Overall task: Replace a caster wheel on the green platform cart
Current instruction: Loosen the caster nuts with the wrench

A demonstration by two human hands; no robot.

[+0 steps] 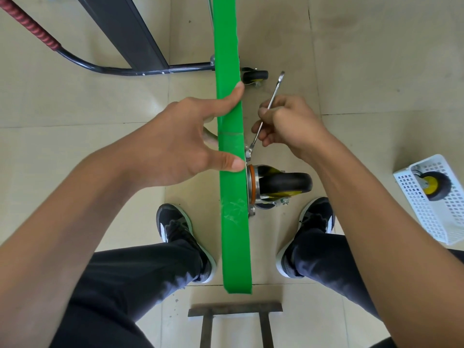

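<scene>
The green platform cart (232,156) stood tipped on its side on the tiled floor, its deck edge running as a narrow green band up the middle of the view. Against the cart's right face, near its lower half, sat the mounted caster wheel (278,185), black-tyred with a yellow hub and a metal swivel plate pressed to the deck. A second caster (254,76) showed farther up the same face. On the cart's left side its black tubular handle (140,70) lay along the floor, ending in a red ribbed grip.

The left hand (180,141) clasped the deck edge, thumb and forefinger lying over the green band, the other fingers reaching behind it. Just right of the cart, the right hand (286,124) was curled around the shank of a combination wrench (267,109); the wrench's lower end met the fastener at the caster plate, just above the mounted wheel, and its other end pointed up and away from the cart.

Well to the right of the cart lay a white perforated basket (444,212) holding a spare caster wheel (430,184). Two black trainers flanked the cart's lower end.
</scene>
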